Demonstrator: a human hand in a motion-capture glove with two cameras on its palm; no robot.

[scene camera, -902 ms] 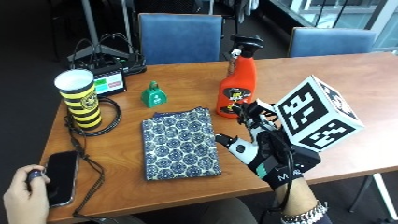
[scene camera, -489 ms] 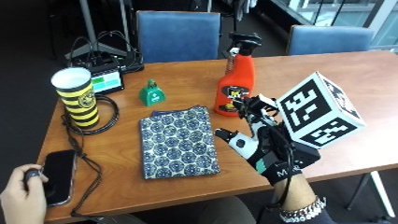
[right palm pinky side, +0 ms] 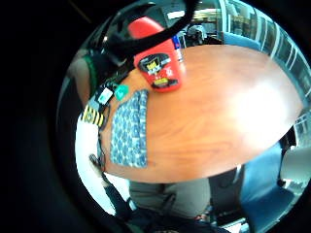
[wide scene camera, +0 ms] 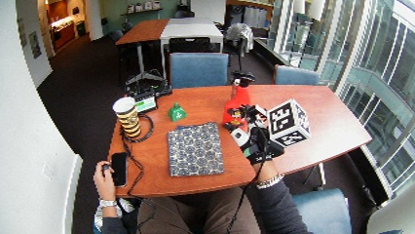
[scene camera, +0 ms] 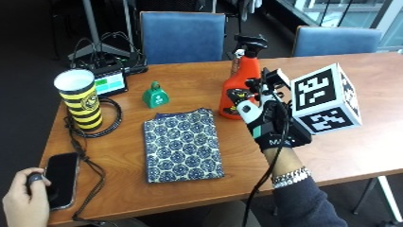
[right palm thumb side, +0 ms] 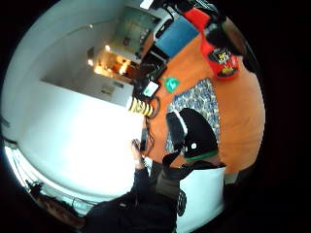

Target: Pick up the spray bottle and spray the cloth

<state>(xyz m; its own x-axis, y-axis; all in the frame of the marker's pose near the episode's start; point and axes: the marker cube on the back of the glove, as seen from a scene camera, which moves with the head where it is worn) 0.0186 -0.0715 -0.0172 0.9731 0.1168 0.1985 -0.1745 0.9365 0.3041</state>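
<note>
One red spray bottle, upright on the wooden table with black trigger head at the top, near the far edge in front of a blue chair. Just beside it, at 4 o'clock from its base, gloved right hand, fingers spread and relaxed toward the bottle's side, holding nothing; contact with the bottle not clear from the outside view. Bottle large in the little-finger palm view, so close to the palm. At 8 o'clock from the bottle, patterned blue-and-white cloth, lying flat, apart from bottle and hand. Beyond the cloth at 11 o'clock, small green bell. Farther out toward 9 o'clock, yellow-and-black striped cup ringed by a black cable. At the near left corner, black phone with a bare left hand beside it.
</note>
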